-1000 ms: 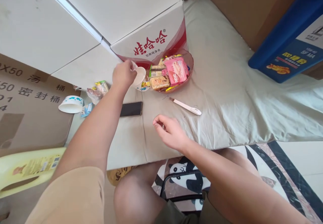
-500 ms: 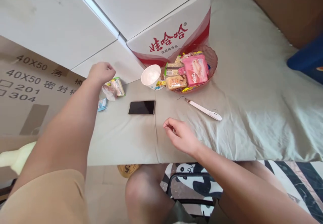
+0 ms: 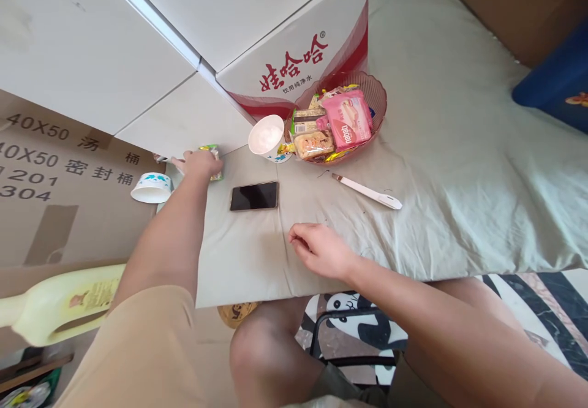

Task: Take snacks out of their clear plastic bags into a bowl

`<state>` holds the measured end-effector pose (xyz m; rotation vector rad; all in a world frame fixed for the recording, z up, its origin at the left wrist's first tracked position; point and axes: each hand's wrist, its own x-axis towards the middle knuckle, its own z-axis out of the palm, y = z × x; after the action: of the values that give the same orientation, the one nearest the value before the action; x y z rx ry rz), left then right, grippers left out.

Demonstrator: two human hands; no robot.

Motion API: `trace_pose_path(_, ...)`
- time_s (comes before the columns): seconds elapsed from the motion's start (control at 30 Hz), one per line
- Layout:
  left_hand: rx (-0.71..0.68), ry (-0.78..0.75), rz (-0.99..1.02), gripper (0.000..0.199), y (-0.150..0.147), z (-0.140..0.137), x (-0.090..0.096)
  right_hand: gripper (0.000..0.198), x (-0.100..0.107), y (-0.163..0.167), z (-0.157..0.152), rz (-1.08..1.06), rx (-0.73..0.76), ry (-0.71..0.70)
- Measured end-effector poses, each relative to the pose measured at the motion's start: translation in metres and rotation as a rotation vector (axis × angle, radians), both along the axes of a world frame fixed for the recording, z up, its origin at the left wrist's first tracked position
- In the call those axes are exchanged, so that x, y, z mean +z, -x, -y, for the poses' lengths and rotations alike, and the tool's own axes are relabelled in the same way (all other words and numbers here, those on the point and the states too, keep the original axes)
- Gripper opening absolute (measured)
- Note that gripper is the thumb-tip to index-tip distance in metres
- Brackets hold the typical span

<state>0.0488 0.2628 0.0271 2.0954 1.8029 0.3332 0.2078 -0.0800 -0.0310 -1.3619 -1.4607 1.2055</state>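
My left hand (image 3: 202,164) reaches down to the far left part of the cloth-covered surface, over a green-and-yellow snack packet (image 3: 215,175). Most of its fingers are hidden, so its grip does not show. A white paper bowl with blue marks (image 3: 152,188) appears left of my left forearm. My right hand (image 3: 321,250) rests on the cloth with curled fingers and nothing visible in them. Nearest to it are a black-screened phone (image 3: 254,196) and a white pen-shaped tool with a brown tip (image 3: 367,192).
A pink glass bowl (image 3: 380,105) holds several wrapped snacks. Beside it stands a white paper cup (image 3: 266,137). White cartons (image 3: 294,46) wall the back, a brown carton (image 3: 87,212) the left. A pale yellow bottle (image 3: 59,304) is lower left, a blue container (image 3: 555,95) right.
My left hand has come down and slightly right onto the snack packets. The white paper bowl and more of the yellow bottle now show. My right hand stays resting; the view shifts slightly.
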Motion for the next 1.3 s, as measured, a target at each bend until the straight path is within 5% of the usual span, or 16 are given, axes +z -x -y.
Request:
trace_pose_path(0.07,0.005,-0.149,-0.311,0.029,-0.003,0.017,0.0,0.013,0.0,-0.001,0.0,-0.002,0.012,0.018)
trace_pose_path(0.13,-0.09,-0.305,-0.395,0.018,-0.004,0.039,0.003,0.014,0.002,0.0,0.0,-0.029,0.006,0.034)
trace_pose_path(0.23,-0.18,-0.484,-0.179,0.004,0.001,0.076,0.015,0.014,0.007,0.002,0.003,-0.089,-0.006,0.058)
trace_pose_path(0.33,-0.188,-0.588,0.258,0.011,0.013,0.115,0.026,0.012,0.008,0.005,0.007,-0.159,-0.029,0.052)
trace_pose_path(0.43,-0.161,-0.41,0.758,0.03,0.019,0.166,0.02,0.011,0.002,0.005,0.008,-0.229,-0.151,-0.001)
trace_pose_path(0.57,-0.287,-0.078,0.75,0.04,-0.002,0.245,-0.027,0.05,-0.013,-0.001,0.002,-0.408,-0.259,-0.017)
trace_pose_path(0.7,-0.25,0.074,1.005,0.038,-0.031,0.301,-0.07,0.056,-0.022,-0.013,-0.001,-0.533,-0.276,0.104)
trace_pose_path(0.87,-0.128,0.092,1.218,0.047,-0.041,0.314,-0.078,0.048,-0.018,-0.024,0.003,-0.531,-0.428,0.094)
trace_pose_path(1.0,-0.184,0.534,1.24,0.079,-0.042,0.307,-0.075,0.042,-0.017,-0.028,-0.003,-0.485,-0.484,0.088)
trace_pose_path(1.07,-0.146,0.625,1.271,0.087,-0.04,0.302,-0.075,0.036,-0.017,-0.03,-0.009,-0.464,-0.407,0.127)
trace_pose_path(1.17,-0.116,0.665,1.328,0.099,-0.034,0.294,-0.076,0.031,-0.019,-0.031,-0.015,-0.345,-0.277,0.146)
trace_pose_path(1.3,-0.152,0.528,1.294,0.12,-0.022,0.284,-0.085,0.046,-0.024,-0.03,-0.014,-0.102,-0.411,-0.061)
